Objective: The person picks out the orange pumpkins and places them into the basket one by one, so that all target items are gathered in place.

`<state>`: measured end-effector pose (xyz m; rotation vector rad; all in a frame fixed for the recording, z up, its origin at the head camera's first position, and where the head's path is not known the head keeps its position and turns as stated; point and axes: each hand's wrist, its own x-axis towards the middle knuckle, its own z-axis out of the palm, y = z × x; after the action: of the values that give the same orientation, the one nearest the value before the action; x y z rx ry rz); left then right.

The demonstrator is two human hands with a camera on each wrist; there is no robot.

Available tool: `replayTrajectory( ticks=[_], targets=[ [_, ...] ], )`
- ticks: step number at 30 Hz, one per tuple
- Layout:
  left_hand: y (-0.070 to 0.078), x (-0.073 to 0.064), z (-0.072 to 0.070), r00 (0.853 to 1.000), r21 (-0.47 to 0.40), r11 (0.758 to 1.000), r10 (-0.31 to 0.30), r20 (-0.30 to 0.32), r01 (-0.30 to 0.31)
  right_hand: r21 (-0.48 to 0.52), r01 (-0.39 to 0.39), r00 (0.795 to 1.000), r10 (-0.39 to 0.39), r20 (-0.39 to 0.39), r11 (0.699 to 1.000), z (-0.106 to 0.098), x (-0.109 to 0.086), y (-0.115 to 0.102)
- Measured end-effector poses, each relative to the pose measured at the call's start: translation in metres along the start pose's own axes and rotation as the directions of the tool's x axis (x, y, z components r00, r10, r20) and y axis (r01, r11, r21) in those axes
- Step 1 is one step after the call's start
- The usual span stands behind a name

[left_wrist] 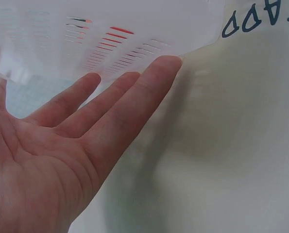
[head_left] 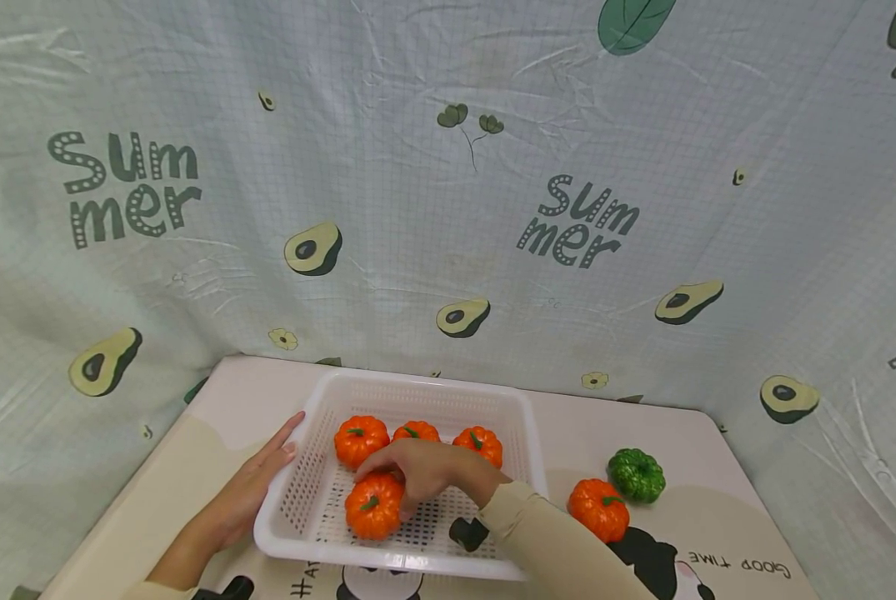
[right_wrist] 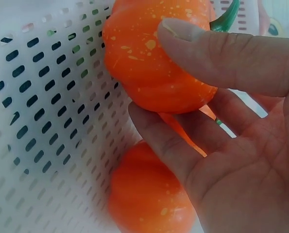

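A white perforated plastic basket [head_left: 410, 562] stands on the table. My right hand [head_left: 421, 471] reaches into it and grips an orange toy pumpkin [head_left: 371, 510] with a green stem at the basket's near left. In the right wrist view, the thumb presses one side of that pumpkin [right_wrist: 154, 53] while the fingers lie along the other side. Another orange pumpkin [right_wrist: 149, 194] shows below it. Against the basket's left side rests my left hand [head_left: 248, 492]. Its fingers are straight, with fingertips touching the basket wall [left_wrist: 183, 24] in the left wrist view.
Inside the basket, three more orange pumpkins, including one at the back left [head_left: 361, 442] and one at the right [head_left: 479, 446], sit toward the far side. To the basket's right are an orange pumpkin [head_left: 599, 510] and a green pumpkin [head_left: 637, 475]. A printed curtain [head_left: 387, 183] hangs behind the table.
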<state>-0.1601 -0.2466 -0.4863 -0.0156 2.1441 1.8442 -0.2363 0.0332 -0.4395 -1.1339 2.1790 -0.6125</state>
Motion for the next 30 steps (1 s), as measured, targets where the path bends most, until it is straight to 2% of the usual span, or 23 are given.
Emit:
replayTrajectory(
  ticks=[13, 18, 25, 30],
  targets=[
    [-0.001, 0.000, -0.001, 1.000, 0.003, 1.000, 0.006, 0.003, -0.006, 0.030, 0.000, 1.000, -0.001, 0.020, 1.000, 0.000, 0.004, -0.001],
    [0.001, 0.001, 0.001, 1.000, 0.010, 1.000, 0.006, 0.000, -0.006, 0.063, -0.033, 0.999, 0.032, 0.019, 0.997, 0.000, 0.002, -0.001],
    [0.000, 0.001, 0.001, 1.000, 0.038, 0.999, -0.006, -0.003, 0.006, -0.003, -0.005, 1.000, 0.005, -0.006, 1.000, -0.006, -0.008, -0.005],
    [0.000, 0.001, 0.000, 1.000, 0.063, 0.998, -0.009, -0.009, 0.010, 0.033, 0.010, 0.999, -0.009, -0.037, 0.999, -0.015, -0.021, -0.007]
  ],
)
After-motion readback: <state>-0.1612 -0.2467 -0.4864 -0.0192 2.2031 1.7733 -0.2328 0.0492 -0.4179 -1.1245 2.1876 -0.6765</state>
